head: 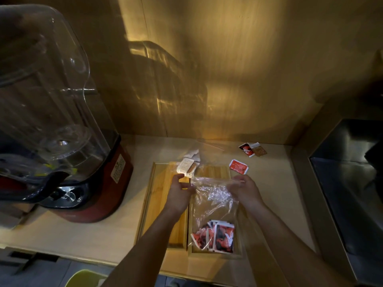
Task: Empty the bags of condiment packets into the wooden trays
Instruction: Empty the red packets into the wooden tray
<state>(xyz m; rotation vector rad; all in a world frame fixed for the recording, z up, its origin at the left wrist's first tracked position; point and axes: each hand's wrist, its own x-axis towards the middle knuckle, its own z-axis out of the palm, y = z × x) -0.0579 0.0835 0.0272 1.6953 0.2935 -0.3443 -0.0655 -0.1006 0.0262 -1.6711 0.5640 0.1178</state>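
Clear bag hangs over the right tray, long axis running away from me, red packets bunched at its near end. My left hand and right hand each pinch its far edge, equally close. Second bag lies at left tray's far end; stray packet on worktop right.

Red packets, amber wood, pale tabletop

We see red, black and white packets inside a clear bag, honey-yellow striped wooden trays, a pale beige tabletop, a red-and-black blender, and one red loose packet.
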